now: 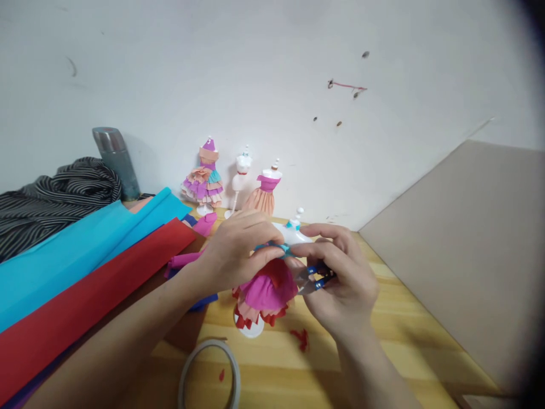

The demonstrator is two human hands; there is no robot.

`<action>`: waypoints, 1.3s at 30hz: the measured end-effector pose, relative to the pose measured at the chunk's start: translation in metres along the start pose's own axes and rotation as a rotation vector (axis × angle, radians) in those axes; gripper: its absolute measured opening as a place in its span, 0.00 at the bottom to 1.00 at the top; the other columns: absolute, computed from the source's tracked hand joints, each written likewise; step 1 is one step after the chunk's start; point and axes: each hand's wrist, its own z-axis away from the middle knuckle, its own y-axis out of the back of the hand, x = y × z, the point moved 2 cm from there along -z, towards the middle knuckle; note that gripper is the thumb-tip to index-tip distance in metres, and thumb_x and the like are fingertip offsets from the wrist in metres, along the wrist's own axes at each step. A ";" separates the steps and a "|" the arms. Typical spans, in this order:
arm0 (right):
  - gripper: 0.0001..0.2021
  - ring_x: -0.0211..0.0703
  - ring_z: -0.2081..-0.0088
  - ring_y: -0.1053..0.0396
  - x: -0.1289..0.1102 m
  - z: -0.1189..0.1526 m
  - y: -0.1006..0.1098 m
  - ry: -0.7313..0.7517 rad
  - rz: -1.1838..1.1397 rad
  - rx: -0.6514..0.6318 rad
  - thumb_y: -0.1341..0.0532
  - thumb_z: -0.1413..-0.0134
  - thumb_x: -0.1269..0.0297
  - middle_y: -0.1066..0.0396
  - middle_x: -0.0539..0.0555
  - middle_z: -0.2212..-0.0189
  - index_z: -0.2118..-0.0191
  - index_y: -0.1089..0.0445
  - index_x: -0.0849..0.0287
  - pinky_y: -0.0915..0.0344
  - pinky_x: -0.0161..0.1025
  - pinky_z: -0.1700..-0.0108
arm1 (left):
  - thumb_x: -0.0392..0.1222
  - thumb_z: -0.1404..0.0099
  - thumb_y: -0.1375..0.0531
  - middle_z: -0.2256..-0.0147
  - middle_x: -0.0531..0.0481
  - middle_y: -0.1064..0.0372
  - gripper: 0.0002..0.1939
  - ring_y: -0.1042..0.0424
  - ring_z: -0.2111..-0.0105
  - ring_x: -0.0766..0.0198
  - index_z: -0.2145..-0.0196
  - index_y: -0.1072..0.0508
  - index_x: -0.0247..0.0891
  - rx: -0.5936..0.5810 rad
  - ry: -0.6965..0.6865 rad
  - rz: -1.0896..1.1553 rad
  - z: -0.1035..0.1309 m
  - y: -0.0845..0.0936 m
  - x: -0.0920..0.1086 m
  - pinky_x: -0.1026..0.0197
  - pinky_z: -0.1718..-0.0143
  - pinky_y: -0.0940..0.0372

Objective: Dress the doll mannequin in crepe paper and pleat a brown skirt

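- Small white mannequin (303, 237) with a knobbed neck stands on a white round base (254, 328) on the light striped wooden tabletop (395, 341), between the two hands and in front of the wall.
- Left hand (242, 244): thumb and fingers pinch a narrow turquoise strip of crepe-like material (284, 250) across the mannequin's chest.
- Right hand (344, 272): thumb and forefinger at the strip's other side; scissors with blue handles (322, 279) held among the fingers, blades angled down beside the skirt. Whether these fingertips grip the strip or only press it, cannot tell.
- Done, by the look of it: a layered ruffled skirt in magenta, peach and red (268, 292) hangs from the waist down; a turquoise neck band (293, 225) is in place.
- Left, as judged: chest covering seems unsettled, the strip being handled rather than lying free of the fingers. Shoulders bare. Whether anything fixes the strip is hidden by the hands.
- Trimmings: crumpled red scrap (300, 339) near the base. Pale ring of tape (235, 363) lies flat at the near edge of view.
- Behind, by the wall: a fully dressed mannequin in purple, peach and turquoise ruffles (208, 182); a mostly white mannequin with a red waistline (243, 166); a mannequin with magenta bodice and peach pleated skirt (268, 184).
- Stock to the left: long turquoise sheet (85, 238) and long red sheet (106, 289), with ample material showing.
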 end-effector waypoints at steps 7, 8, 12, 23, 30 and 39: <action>0.08 0.37 0.71 0.34 0.000 -0.003 0.000 -0.003 -0.020 0.027 0.36 0.50 0.77 0.31 0.55 0.62 0.66 0.31 0.57 0.38 0.35 0.75 | 0.30 0.40 0.42 0.73 0.51 0.32 0.04 0.34 0.69 0.64 0.70 0.32 0.37 0.009 -0.042 -0.080 -0.001 0.005 0.002 0.60 0.66 0.39; 0.09 0.34 0.74 0.36 0.001 -0.003 0.000 -0.018 -0.053 0.013 0.37 0.49 0.77 0.31 0.55 0.61 0.64 0.31 0.57 0.40 0.35 0.76 | 0.29 0.41 0.43 0.72 0.51 0.32 0.05 0.34 0.69 0.64 0.69 0.32 0.37 0.005 -0.026 -0.030 -0.002 0.008 0.001 0.61 0.66 0.38; 0.11 0.30 0.78 0.41 0.005 -0.002 0.005 -0.112 -0.204 -0.056 0.39 0.47 0.77 0.30 0.56 0.57 0.59 0.31 0.57 0.41 0.35 0.76 | 0.25 0.43 0.46 0.70 0.51 0.32 0.09 0.35 0.69 0.66 0.67 0.31 0.36 -0.018 0.064 0.146 -0.004 0.017 -0.005 0.63 0.67 0.38; 0.13 0.34 0.75 0.34 0.008 0.008 0.012 -0.311 -0.393 -0.123 0.43 0.40 0.76 0.23 0.53 0.54 0.58 0.25 0.52 0.37 0.33 0.76 | 0.40 0.31 0.47 0.63 0.48 0.27 0.09 0.30 0.62 0.64 0.61 0.27 0.36 -0.151 0.289 0.312 -0.006 0.021 -0.001 0.63 0.60 0.37; 0.16 0.39 0.68 0.27 0.002 0.007 0.011 -0.224 -0.411 -0.216 0.44 0.40 0.76 0.25 0.53 0.49 0.55 0.25 0.49 0.37 0.35 0.74 | 0.45 0.34 0.43 0.62 0.47 0.26 0.10 0.29 0.59 0.60 0.65 0.27 0.36 -0.089 0.379 0.386 -0.007 0.020 -0.002 0.60 0.57 0.36; 0.13 0.34 0.77 0.35 0.007 0.001 0.011 -0.225 -0.322 -0.029 0.38 0.45 0.75 0.23 0.53 0.58 0.58 0.24 0.51 0.38 0.34 0.77 | 0.41 0.37 0.42 0.64 0.45 0.25 0.09 0.27 0.62 0.60 0.69 0.23 0.36 -0.083 0.473 0.522 -0.008 0.019 -0.010 0.59 0.58 0.34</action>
